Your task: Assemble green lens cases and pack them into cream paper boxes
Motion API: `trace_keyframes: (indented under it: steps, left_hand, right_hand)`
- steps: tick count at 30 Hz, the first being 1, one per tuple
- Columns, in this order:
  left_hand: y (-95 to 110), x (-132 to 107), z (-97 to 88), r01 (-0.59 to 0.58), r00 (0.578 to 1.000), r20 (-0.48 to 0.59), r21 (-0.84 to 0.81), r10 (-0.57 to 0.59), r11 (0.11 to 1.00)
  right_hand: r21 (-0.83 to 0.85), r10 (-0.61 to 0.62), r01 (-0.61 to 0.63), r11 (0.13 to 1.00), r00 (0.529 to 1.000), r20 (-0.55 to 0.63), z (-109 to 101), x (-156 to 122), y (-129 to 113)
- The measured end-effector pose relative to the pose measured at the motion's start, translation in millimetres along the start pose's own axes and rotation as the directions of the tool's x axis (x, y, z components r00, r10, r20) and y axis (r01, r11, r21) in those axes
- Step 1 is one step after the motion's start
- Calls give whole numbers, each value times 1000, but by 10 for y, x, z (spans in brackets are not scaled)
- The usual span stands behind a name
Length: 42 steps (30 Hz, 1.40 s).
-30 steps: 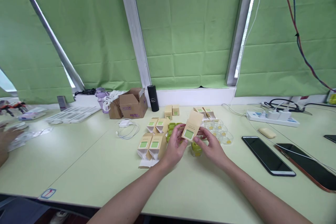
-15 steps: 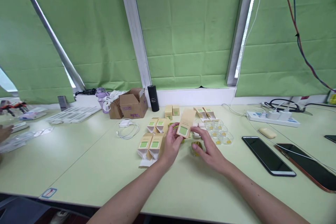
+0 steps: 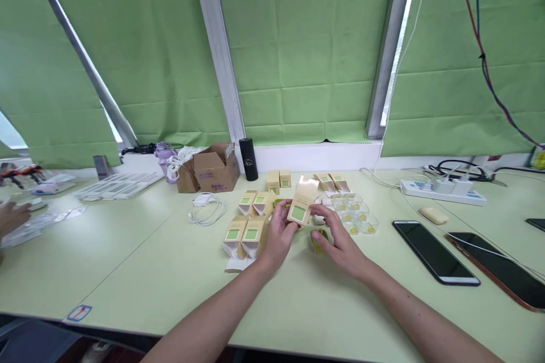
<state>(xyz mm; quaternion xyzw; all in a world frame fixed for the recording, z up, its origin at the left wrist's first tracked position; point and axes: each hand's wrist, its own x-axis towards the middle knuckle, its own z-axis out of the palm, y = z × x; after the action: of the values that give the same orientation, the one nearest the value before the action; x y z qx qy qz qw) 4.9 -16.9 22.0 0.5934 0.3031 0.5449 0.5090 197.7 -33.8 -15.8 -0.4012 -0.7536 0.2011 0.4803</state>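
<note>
My left hand (image 3: pixel 281 235) is closed around a small kraft cardboard box (image 3: pixel 298 211) with a green label; its top flap stands up and shows a pale inside. The fingertips of my right hand (image 3: pixel 338 238) touch the box's right edge. Under my right thumb shows a small round yellow-green item (image 3: pixel 318 246), apparently gripped against the other fingers, which are partly hidden. Left of my left hand stand several similar boxes (image 3: pixel 251 233) with their white flaps spread. Clear plastic cups (image 3: pixel 354 216) with yellow centres sit right of my right hand.
More kraft boxes (image 3: pixel 279 180) stand behind my hands. A black bottle (image 3: pixel 248 160), a brown carton (image 3: pixel 216 169) and a white cable (image 3: pixel 208 208) lie further left. Two phones (image 3: pixel 435 252) and a power strip (image 3: pixel 443 191) are at right. Another person's hand (image 3: pixel 12 218) is at far left.
The box in my left hand has tilted, and its flap now bends back and shows its bright inside. My right hand has barely moved. The other person's hand has come further into view.
</note>
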Motion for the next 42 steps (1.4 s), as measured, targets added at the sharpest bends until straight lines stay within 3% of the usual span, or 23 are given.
trace_keyframes:
  steps: [17, 32, 42]
  left_hand:
    - [-37, 9, -17, -34, 998, 53, -27, 35, 999]
    - [-212, 14, -43, -75, 997, 1, 86, 75, 994]
    - [-163, -4, -67, -167, 985, 74, 158, 157, 973]
  right_hand:
    - [174, 113, -106, 979, 993, -28, -16, 43, -67]
    - [196, 93, -82, 977, 995, -45, -19, 51, -114]
    - [238, 94, -82, 968, 995, -37, -38, 55, -115]
